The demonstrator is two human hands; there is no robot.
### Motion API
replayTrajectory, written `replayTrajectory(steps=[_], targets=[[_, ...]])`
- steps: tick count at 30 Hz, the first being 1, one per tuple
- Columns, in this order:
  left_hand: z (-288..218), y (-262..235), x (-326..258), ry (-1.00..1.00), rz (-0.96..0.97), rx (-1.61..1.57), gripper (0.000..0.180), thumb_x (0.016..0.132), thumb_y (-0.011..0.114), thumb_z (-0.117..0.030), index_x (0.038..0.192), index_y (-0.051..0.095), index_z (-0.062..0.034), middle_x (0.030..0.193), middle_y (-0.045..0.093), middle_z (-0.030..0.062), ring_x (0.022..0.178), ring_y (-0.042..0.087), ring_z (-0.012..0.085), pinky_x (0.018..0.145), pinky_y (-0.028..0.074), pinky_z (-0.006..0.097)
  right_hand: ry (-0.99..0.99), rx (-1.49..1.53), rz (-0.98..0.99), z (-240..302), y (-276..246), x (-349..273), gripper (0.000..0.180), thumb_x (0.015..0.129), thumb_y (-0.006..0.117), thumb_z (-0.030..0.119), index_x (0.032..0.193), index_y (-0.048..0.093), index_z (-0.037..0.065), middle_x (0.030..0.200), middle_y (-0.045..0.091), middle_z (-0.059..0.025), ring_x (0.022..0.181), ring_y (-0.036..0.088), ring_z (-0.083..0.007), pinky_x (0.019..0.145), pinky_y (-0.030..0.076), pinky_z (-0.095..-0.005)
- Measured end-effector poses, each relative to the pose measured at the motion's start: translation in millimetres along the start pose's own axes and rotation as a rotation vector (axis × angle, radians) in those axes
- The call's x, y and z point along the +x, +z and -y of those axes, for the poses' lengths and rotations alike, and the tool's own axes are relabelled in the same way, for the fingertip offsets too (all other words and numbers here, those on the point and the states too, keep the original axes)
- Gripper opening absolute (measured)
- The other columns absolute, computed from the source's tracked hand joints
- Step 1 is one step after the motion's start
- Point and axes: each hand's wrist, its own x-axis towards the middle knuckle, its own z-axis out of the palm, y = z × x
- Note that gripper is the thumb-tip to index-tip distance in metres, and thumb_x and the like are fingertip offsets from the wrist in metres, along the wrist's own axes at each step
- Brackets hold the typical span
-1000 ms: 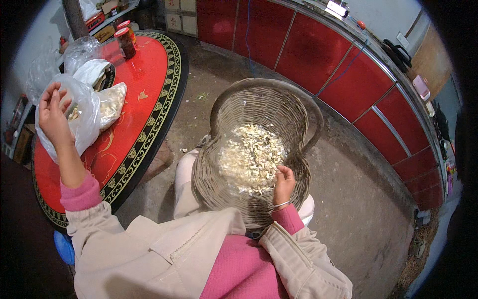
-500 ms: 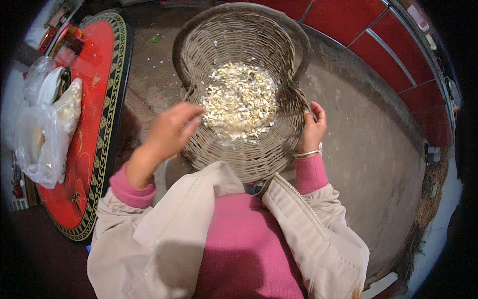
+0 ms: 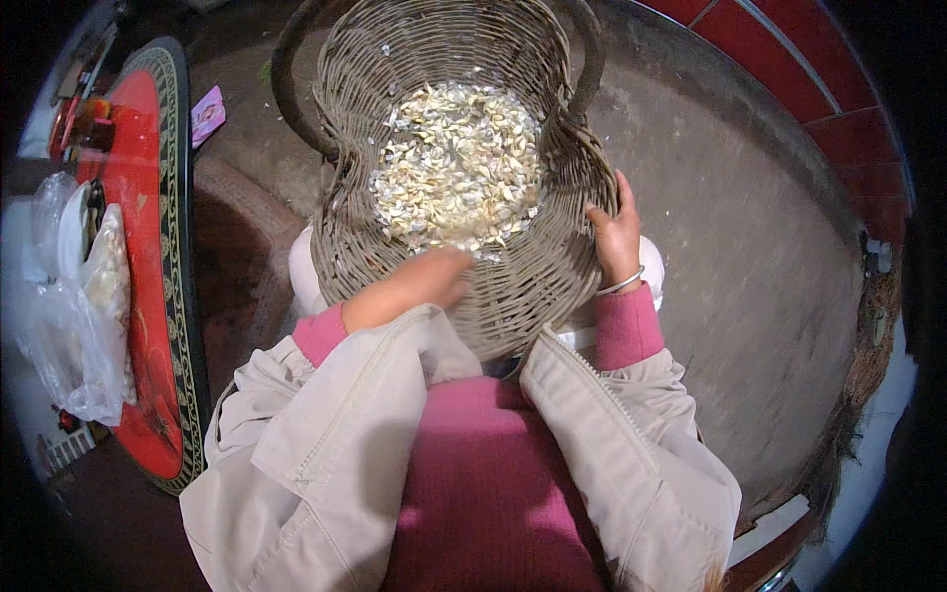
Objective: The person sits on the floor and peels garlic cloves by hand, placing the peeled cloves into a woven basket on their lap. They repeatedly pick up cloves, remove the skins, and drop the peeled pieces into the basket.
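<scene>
A deep wicker basket with a pinched waist sits at my lap, its wide opening facing up. Heaped inside are small pale cream pieces, clove-like or seed-like, mixed with whitish flakes; their exact kind is unclear. My right hand holds the basket's right rim, thumb on the inner side and fingers along the outside. Over the near part of the basket, just below the heap, is my left hand. Its fingers point right and are blurred and partly turned away, so anything in them is hidden.
At the left stands a red table with a dark patterned border, bearing clear plastic bags. A pink packet lies beyond its edge. Brown floor spreads to the right, with red panels at the far right.
My left hand has moved from the basket's left rim rightward and nearer, over its near part. The basket sits slightly higher and further left in view. The right hand keeps its hold.
</scene>
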Motion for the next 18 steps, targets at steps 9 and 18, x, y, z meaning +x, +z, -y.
replayTrajectory(steps=[9,18], targets=[[12,-16,71,-0.087,-0.114,0.079,0.027,0.071,0.053,-0.016,0.095,0.052,-0.0034,0.090,0.053,0.0165,0.087,0.050,0.0310,0.075,0.040,0.037,-0.001,0.043,-0.022,7,0,0,0.048,0.065,0.045,-0.004,0.113,0.037,-0.006,0.108,0.048,-0.0171,0.099,0.046,-0.0225,0.087,0.032,-0.0275],[64,-35,125,-0.300,-0.490,0.193,0.029,0.071,0.050,-0.013,0.099,0.049,-0.0041,0.098,0.048,0.0150,0.093,0.045,0.0310,0.079,0.038,0.038,0.019,0.028,-0.047,12,0,-4,0.048,0.066,0.044,-0.006,0.113,0.037,-0.004,0.110,0.046,-0.0166,0.102,0.044,-0.0222,0.088,0.030,-0.0274]])
